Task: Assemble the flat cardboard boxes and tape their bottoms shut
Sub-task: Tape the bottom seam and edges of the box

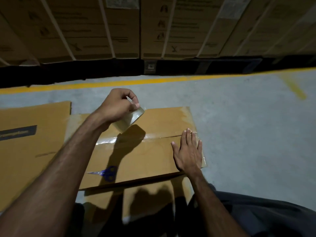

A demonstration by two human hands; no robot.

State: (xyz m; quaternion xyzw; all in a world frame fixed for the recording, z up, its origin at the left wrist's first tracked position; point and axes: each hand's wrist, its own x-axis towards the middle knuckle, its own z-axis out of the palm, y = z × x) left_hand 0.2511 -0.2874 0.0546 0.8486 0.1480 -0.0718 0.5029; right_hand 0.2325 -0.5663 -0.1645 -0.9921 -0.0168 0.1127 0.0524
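**Taping the bottom seam of a cardboard box on the warehouse floor**

The cardboard box (136,154) sits on the grey concrete floor (248,125), its closed bottom flaps facing up and directly under both sets of fingers. Its long axis runs left to right across the view, and the centre seam (171,136) between the two flaps follows that same line, passing just beyond the right fingertips and just below the left fingers. Corrugated board like this is probably light and fairly stiff, but the flaps will likely spring up unless pressed flat; the safest hold looks to be a flat palm near the seam rather than a pinch at an edge.

A second flat cardboard box (30,142) lies well to the left of the left fingers, unassembled.

The right hand (189,152) lies spread flat on the near flap, fingers straight and close together, tips touching the seam at the box's right end. The left hand (118,105) is raised over the far flap, fingers curled round a roll of clear packing tape (130,121), thumb pinching its rim. The tape is thin, glossy and likely to cling to itself, so tension matters. A shiny laid strip (106,142) already covers the seam below the roll.

Blue-handled scissors (109,172) rest on the near flap, nearer the body than either set of fingers.
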